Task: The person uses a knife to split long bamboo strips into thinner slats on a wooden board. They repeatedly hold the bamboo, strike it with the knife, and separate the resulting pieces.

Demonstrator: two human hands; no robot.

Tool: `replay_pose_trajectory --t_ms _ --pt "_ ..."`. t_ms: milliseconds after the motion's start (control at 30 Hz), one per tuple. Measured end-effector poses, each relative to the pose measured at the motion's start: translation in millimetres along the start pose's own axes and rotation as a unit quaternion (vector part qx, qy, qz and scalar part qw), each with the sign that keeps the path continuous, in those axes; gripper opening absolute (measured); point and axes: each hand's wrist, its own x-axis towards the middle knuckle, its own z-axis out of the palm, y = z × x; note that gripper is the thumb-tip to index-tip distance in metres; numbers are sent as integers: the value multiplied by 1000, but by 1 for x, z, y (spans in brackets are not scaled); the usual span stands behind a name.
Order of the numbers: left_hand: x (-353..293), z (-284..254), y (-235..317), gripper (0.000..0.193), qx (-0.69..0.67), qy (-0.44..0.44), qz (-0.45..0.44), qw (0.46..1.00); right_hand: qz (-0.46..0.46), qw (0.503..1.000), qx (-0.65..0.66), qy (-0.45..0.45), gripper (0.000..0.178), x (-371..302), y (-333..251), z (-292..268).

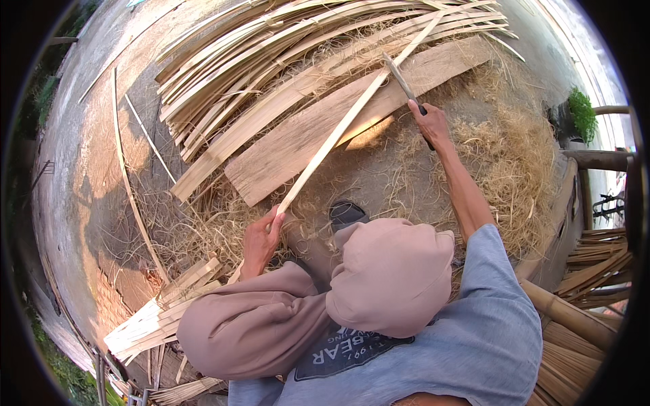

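A long pale bamboo strip slants from lower left to upper right, its near end gripped in my left hand by the thumb and fingers. My right hand is wrapped round the dark handle of a knife. The knife's blade points up and left, its tip close to the strip's right side; I cannot tell whether they touch. Under the strip lies a wide, weathered wooden board.
Beyond the board lies a big pile of split bamboo strips. Curly shavings cover the ground at right. More pale strips lie at lower left. Pinkish cloth covers my knees. A thick bamboo pole is at lower right.
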Motion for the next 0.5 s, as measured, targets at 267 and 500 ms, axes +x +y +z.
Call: replay_pose_trajectory --t_ms 267,500 --pt "-3 -7 -2 41 -96 -32 -51 994 -209 950 12 -230 54 -197 -78 73" --pt "-1 -5 -1 42 -95 -34 -59 993 -244 954 -80 -152 53 -95 -39 38"
